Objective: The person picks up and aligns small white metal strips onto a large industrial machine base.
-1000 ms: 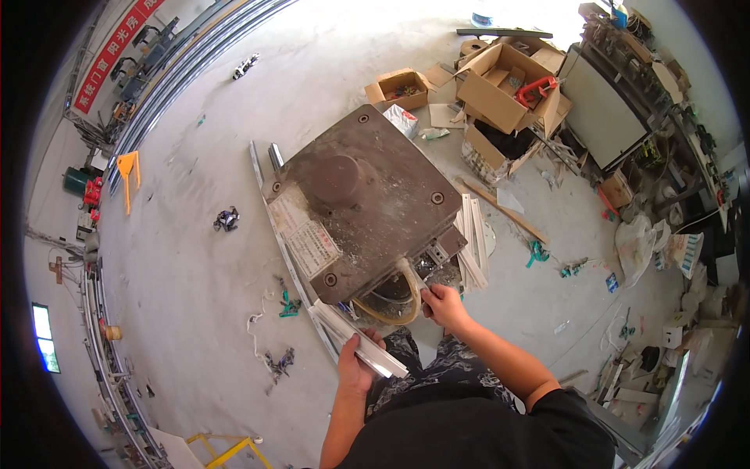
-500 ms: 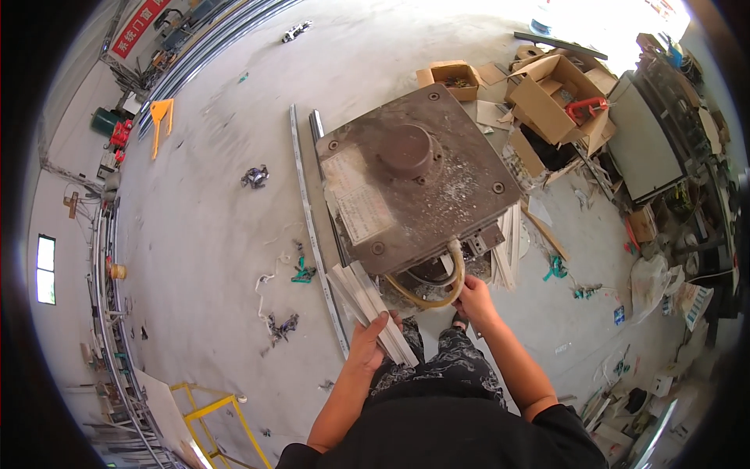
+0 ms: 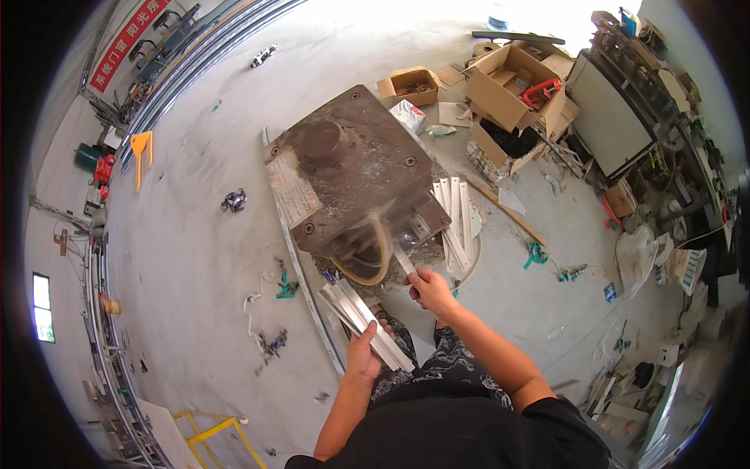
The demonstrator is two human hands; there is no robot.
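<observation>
My left hand (image 3: 365, 356) is closed around a bundle of pale metal profile strips (image 3: 361, 319), which slants up toward the front of a brown boxy machine (image 3: 363, 168). A short pale flat strip (image 3: 404, 260) sticks out of my right hand (image 3: 431, 289), whose fingers pinch its near end. The strip's far end lies at the machine's front, just right of a yellowish looped hose (image 3: 384, 246); whether it touches there I cannot tell. Beyond my right hand, several more pale strips (image 3: 456, 223) lie beside the machine.
A long metal profile (image 3: 295, 258) lies along the machine's left side. Behind the machine at the right are open cardboard boxes (image 3: 500, 102) and a white packet (image 3: 408, 116). Green strap scraps (image 3: 536, 255) and a wooden slat (image 3: 508, 213) lie on the floor. A yellow frame (image 3: 212, 430) stands lower left.
My right hand has moved away from beside the hose, and a short strip now shows in it. The machine appears further left as the view has turned. My left hand keeps its bundle.
</observation>
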